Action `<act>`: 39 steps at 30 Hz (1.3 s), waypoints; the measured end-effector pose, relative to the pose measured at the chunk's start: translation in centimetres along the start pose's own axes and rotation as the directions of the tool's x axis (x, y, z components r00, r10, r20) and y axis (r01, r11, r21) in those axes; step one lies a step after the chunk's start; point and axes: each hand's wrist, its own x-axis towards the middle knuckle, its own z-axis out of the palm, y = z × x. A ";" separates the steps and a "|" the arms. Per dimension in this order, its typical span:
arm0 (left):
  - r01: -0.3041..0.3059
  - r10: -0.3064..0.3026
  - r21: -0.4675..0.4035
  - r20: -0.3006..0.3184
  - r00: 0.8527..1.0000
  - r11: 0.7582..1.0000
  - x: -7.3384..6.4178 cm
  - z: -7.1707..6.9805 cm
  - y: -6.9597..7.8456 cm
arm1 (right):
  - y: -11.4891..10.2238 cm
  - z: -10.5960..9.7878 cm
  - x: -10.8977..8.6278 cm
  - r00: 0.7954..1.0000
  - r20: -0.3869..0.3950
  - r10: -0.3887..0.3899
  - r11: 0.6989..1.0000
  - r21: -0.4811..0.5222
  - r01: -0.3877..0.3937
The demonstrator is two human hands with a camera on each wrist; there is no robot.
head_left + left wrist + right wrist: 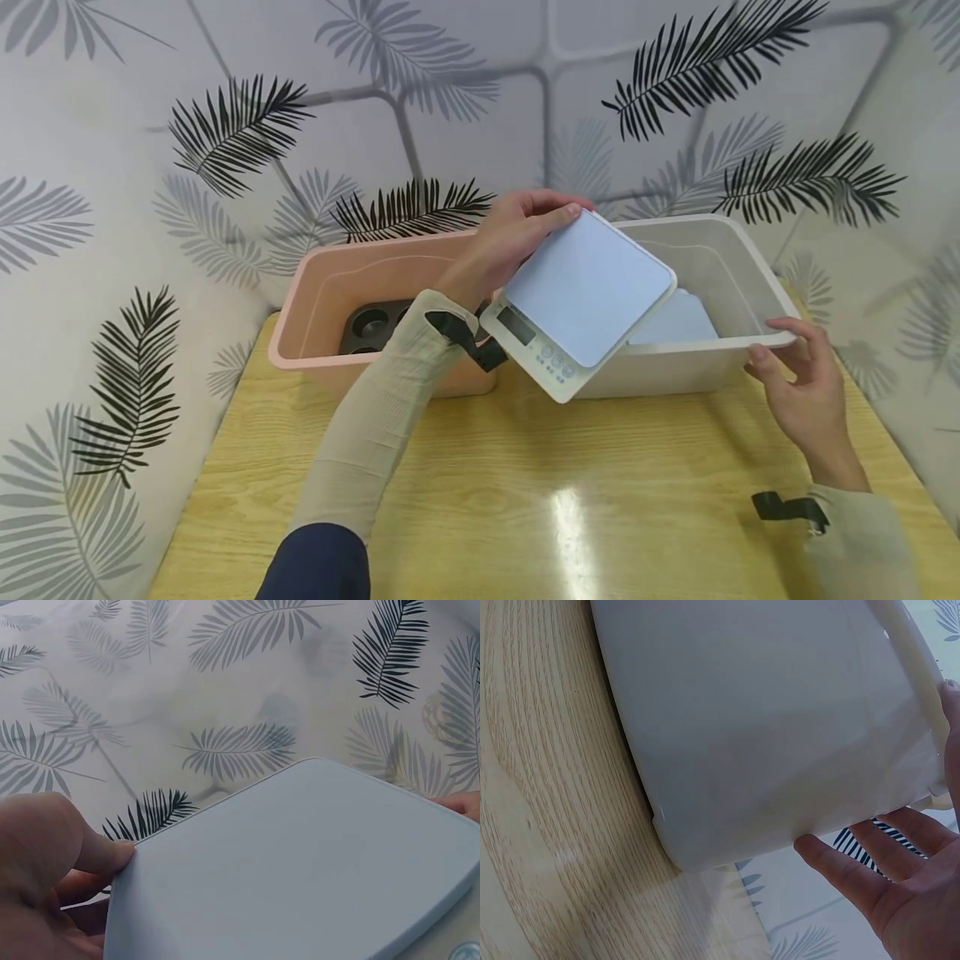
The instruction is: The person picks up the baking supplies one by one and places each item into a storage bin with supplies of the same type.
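My left hand (513, 233) pinches the upper corner of a white kitchen scale (588, 287), thumb on its pale platform. The scale is tilted above the gap between two bins, its small display and buttons toward the lower left. In the left wrist view, the platform (300, 855) fills the lower part, with the left hand (45, 877) at its corner. At the front right corner of the white bin (675, 371), my right hand (813, 396) holds the rim between thumb and fingers. The right wrist view shows the right hand's fingers (840, 874) against the bin's outer wall.
A pink bin (300, 333) stands at the left, with a dark muffin tin (369, 325) inside. Inside the white bin lies a flat pale-blue thing (678, 321), partly hidden by the scale. Both bins stand on a wooden table (480, 483) against a leaf-patterned wall (480, 125).
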 end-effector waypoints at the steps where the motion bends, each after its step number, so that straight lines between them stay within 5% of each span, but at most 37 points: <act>1: 0.007 -0.007 0.003 0.015 1.000 1.000 0.2 0.1 0.1 | 0.0 0.0 0.0 1.000 0.002 -0.004 1.000 -0.007 0.004; 12: 0.042 -0.055 0.092 0.146 0.988 0.995 3.3 1.1 1.3 | 0.1 -0.2 -0.1 1.000 0.017 -0.013 1.000 0.025 0.013; 19: 0.051 -0.094 0.165 0.263 0.960 0.985 5.0 1.9 2.2 | 0.2 -0.2 0.0 0.999 0.016 -0.037 0.998 0.054 0.036; 27: 0.101 -0.160 0.226 0.260 0.952 0.969 6.7 3.1 2.8 | 0.1 -0.2 0.0 1.000 0.007 0.004 0.999 0.041 -0.004; 30: 0.058 -0.134 0.255 0.293 0.947 0.965 7.4 3.4 2.5 | 0.1 -0.2 0.0 1.000 0.008 0.009 1.000 0.019 -0.009; 36: -0.055 -0.060 0.267 0.404 0.913 0.962 8.9 3.8 1.8 | 0.0 -0.2 0.0 1.000 -0.007 0.012 1.000 0.021 -0.012; 39: -0.064 -0.055 0.274 0.405 0.913 0.960 9.6 4.0 1.9 | 0.1 -0.3 0.0 1.000 -0.004 0.019 1.000 0.023 -0.019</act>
